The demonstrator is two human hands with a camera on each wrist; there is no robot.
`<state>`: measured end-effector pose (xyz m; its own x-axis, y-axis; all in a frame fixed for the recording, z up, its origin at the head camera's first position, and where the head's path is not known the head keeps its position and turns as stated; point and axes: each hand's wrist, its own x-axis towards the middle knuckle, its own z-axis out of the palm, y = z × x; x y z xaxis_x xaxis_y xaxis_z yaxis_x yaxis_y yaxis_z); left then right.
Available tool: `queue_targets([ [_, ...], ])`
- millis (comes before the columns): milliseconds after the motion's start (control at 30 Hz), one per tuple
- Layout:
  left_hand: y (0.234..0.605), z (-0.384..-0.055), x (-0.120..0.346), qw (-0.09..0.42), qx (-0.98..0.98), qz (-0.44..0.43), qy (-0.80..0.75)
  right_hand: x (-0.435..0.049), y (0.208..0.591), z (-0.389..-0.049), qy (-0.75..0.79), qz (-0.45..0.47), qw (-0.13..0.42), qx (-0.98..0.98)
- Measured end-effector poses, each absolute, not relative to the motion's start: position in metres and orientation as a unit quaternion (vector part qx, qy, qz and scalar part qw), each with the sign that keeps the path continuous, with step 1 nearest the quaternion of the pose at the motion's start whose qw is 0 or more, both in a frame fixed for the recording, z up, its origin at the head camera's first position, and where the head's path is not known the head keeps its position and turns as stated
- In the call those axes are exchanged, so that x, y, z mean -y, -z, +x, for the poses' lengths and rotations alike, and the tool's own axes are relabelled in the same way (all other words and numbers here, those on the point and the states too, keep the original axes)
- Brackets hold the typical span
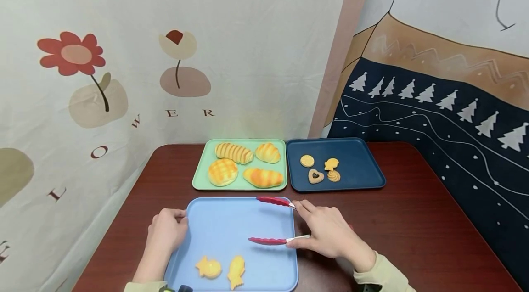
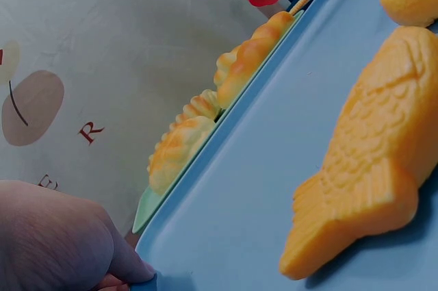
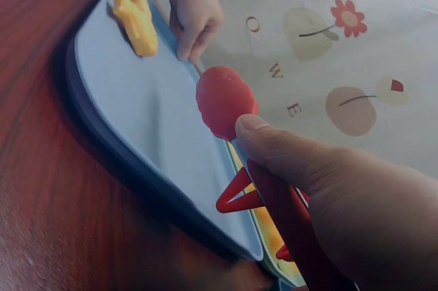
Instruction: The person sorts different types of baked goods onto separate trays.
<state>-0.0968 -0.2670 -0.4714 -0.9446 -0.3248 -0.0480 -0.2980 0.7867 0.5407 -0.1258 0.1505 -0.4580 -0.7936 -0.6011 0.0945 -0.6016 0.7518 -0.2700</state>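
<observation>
My left hand (image 1: 167,230) pinches the left rim of a light blue tray (image 1: 231,223), thumb on top; its other fingers are partly hidden. My right hand (image 1: 326,230) grips a pair of red-tipped tongs (image 1: 270,241), whose two arms stand spread apart over the tray's right side with nothing between them. On the tray's near part lie two yellow fish-shaped cookies, a left one (image 1: 210,268) and a right one (image 1: 236,272). The right one (image 2: 373,147) looms large in the left wrist view. In the right wrist view, my thumb presses along the tongs (image 3: 274,202).
Behind the blue tray, a green tray (image 1: 241,187) carries several toy breads, including a long ridged loaf (image 1: 233,153). Beside it a navy tray (image 1: 357,163) holds several small cookies, one heart-shaped (image 1: 316,176). All stand on a dark red-brown table (image 1: 413,227) against printed cloth.
</observation>
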Motion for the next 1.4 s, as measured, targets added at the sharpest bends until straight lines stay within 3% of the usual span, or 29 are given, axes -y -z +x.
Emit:
queue_targets([
  [767, 0.471, -0.1, 0.267, 0.026, 0.945, 0.163, 0.283, -0.125, 0.465, -0.099, -0.134, 0.413, -0.001, 0.901],
  [1067, 0.471, -0.1, 0.268, 0.024, 0.945, 0.164, 0.282, -0.121, 0.468, -0.095, -0.127, 0.437, -0.047, 0.889],
  [1400, 0.471, -0.099, 0.267, 0.022, 0.942, 0.17, 0.288, -0.119, 0.473, -0.094, -0.117, 0.438, -0.053, 0.89],
])
